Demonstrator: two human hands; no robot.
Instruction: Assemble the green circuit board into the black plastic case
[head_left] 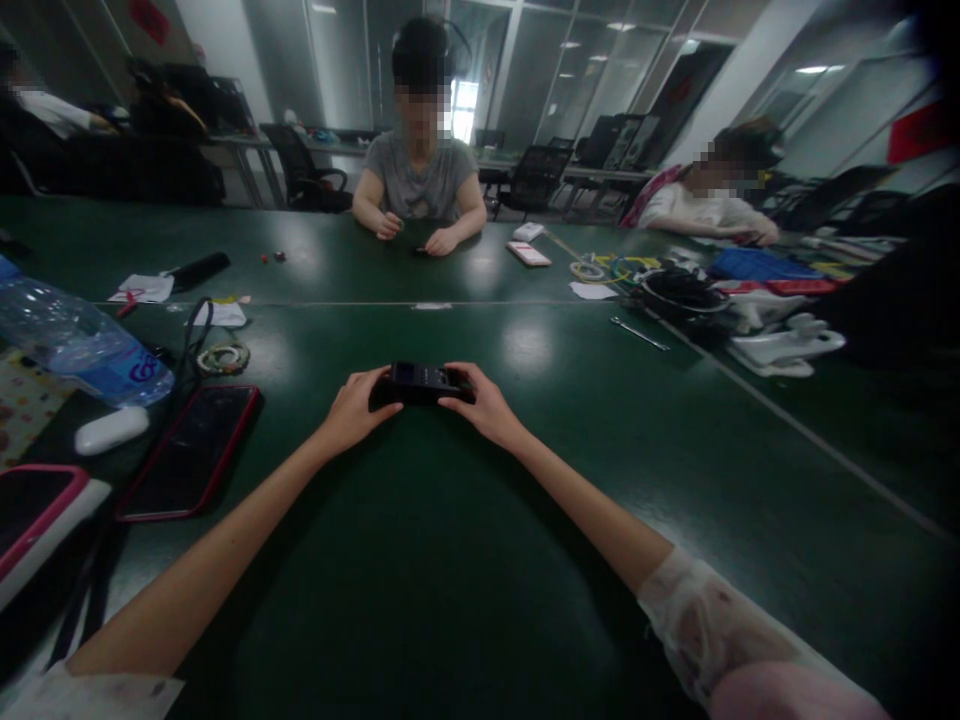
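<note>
A small black device [426, 382] with a little screen and rows of small light marks lies on the dark green table [420, 560], straight ahead of me. My left hand [358, 408] grips its left end, thumb at the near side and fingers behind. Its right end is held by my right hand [480, 402] in the same way. Both arms are stretched forward over the table. The device's exact kind is too dark and small to make out, and my fingers cover its two ends.
On the left are a water bottle [82, 335], a white earbud case [112, 430], a red-cased phone [191, 450] and a pink-cased phone [37, 510]. A wrench [639, 334] and a cable pile [679, 290] lie at right. A person [424, 180] sits opposite.
</note>
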